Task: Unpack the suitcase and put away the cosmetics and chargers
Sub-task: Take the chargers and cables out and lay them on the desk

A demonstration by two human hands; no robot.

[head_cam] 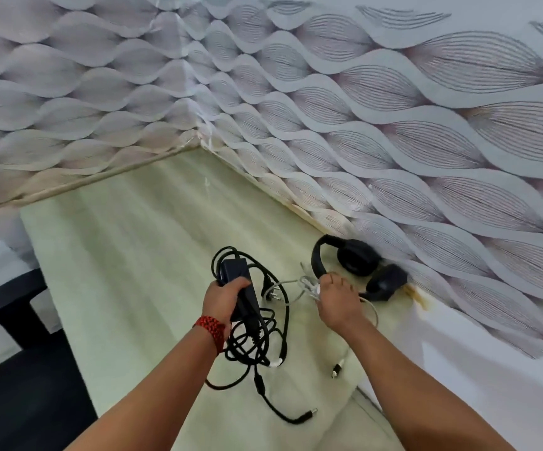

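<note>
Here, just below the centre of the frame, we see the charger brick (pixel 233 271), a matte black rectangular block with softened edges. The left hand (pixel 223 299) grips it lengthwise, fingers curled round its lower half. A red woven wristband (pixel 211 330) circles that wrist.

The brick's black cord (pixel 258 336), thick and rubbery, falls in loose tangled loops below and to the right of the brick, over the desk (pixel 117 255). One strand runs toward the bottom of the frame and ends in a metal-tipped barrel plug (pixel 307 414). A round-pinned mains plug (pixel 268 292) shows just right of the brick.

Further right, the right hand (pixel 336 302) pinches a small bunched coil of thin white cable (pixel 307 284) between thumb and fingertips. Lower down, near the desk's right edge, lies a small connector (pixel 336 372) on a pale strand; we cannot tell whether it belongs to the same cable.

Just beyond that hand, black headphones (pixel 358 262) with padded oval cups and a curved band lie against the wall. We cannot tell whether the fingertips touch the band.

The desk is smooth and pale greenish cream with faint wood grain, fitted into a corner. Wallpaper (pixel 393 125) of grey-lilac wavy leaf shapes, finely lined, covers both walls. A black chair (pixel 13 369) fills the lower left of the frame.
</note>
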